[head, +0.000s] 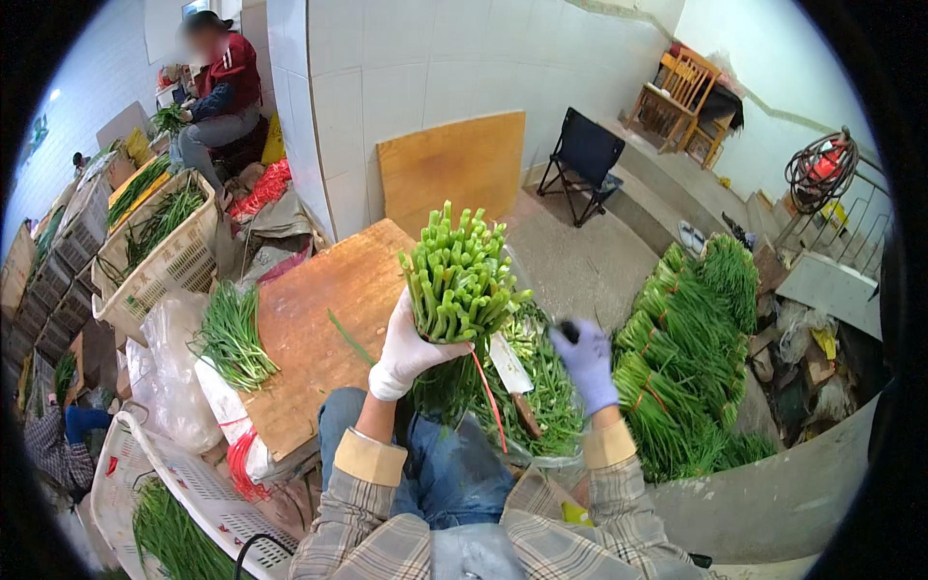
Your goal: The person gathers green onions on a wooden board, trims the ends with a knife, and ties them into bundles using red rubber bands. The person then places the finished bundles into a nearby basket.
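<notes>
My left hand (413, 351), in a white glove, grips a thick bunch of green vegetable stalks (464, 279) with the cut ends facing up. A red tie strip (486, 395) hangs from the bunch. To the right, my right hand (587, 359) wears a lavender glove and hovers apart from the bunch. Its fingers are blurred, with a dark patch at the tips, so whether it holds anything is unclear. Between the hands a cleaver (510, 366) with a wooden handle lies on green trimmings (554, 413) in a plastic-lined container.
Left of my knees stands a wooden board (319, 312), with loose greens (235, 337) and red tie strips (246, 464) at its edge. Tied green bunches (674, 362) are piled on the right. A plastic crate (181, 500) sits lower left. Another person (221, 87) sits at the back left.
</notes>
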Available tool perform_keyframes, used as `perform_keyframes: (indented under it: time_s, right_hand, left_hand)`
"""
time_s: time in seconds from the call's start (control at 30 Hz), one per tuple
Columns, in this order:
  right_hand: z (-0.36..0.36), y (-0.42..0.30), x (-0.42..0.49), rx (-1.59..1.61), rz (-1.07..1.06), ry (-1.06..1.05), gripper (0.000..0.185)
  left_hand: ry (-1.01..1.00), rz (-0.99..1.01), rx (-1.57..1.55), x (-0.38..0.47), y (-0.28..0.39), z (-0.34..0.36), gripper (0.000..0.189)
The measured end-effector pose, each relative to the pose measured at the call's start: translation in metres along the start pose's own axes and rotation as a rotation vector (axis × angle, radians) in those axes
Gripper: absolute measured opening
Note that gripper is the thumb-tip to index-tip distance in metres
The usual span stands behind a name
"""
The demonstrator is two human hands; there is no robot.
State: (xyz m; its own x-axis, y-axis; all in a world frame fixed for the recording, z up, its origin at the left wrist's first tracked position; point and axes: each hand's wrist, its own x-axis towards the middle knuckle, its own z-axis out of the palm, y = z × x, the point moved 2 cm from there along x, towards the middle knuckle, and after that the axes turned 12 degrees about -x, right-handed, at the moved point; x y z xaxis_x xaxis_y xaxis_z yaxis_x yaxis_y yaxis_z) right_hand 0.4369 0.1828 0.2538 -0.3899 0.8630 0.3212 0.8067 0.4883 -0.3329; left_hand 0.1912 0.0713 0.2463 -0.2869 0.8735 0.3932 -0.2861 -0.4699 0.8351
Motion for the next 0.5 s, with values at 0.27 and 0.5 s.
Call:
perform_keyframes:
  time_s: [0.27,0.5]
  right_hand:
    - [-0.098,-0.124,0.01,0.419,-0.42,0.079,0.047]
    - [-0.089,-0.113,0.016,0.422,-0.513,0.027,0.051]
  left_hand:
    - [-0.026,-0.004,0.045,0.005,-0.005,0.011,0.091]
    - [-0.032,0.025,0.08,0.005,-0.005,0.008,0.091]
